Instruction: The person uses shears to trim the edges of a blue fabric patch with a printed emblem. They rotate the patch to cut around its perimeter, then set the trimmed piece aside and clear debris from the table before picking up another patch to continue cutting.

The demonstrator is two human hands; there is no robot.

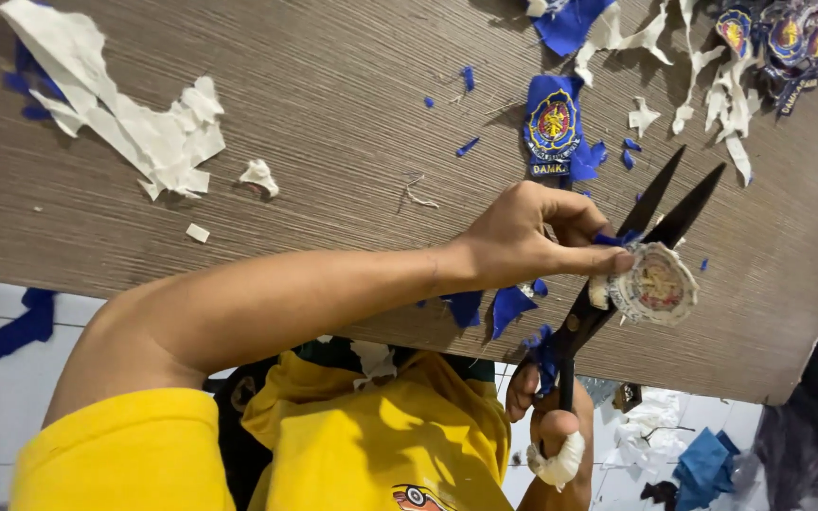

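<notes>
Fingers [608,257] of the left hand [523,237] pinch the round embroidered patch with white trimmed edge [657,286], thumb and forefinger closed on its rim at about 9 o'clock. The patch sits between the parted blades of the black long-bladed scissors [617,255], whose tips point toward 1 o'clock.

Right hand [546,416]: fingers closed through the scissor handles, one handle loop wrapped in white padding, at 6 o'clock of the patch.

Step in hand, by judgement: trimming backing cloth from the rim of the patch. The next cut calls for turning the patch a little against the blades and keeping the pinching fingertips out of the edge, which lies just beside them.

Surroundings:
- Brown wood-grain tabletop [333,123], bearing all items.
- Blue shield-shaped embroidered badge [553,128], at 11 o'clock of the patch, near.
- Cluster of further embroidered badges [788,38], at 1 o'clock, well apart.
- White backing offcuts [144,132], at 10 o'clock, far side; more white strips [712,85] at 12 o'clock.
- Blue cloth scraps [508,308] under the left hand.
- Yellow shirt [381,445], at 7 o'clock.

Obstructions: loose scraps beneath the wrist may snag the blades.
</notes>
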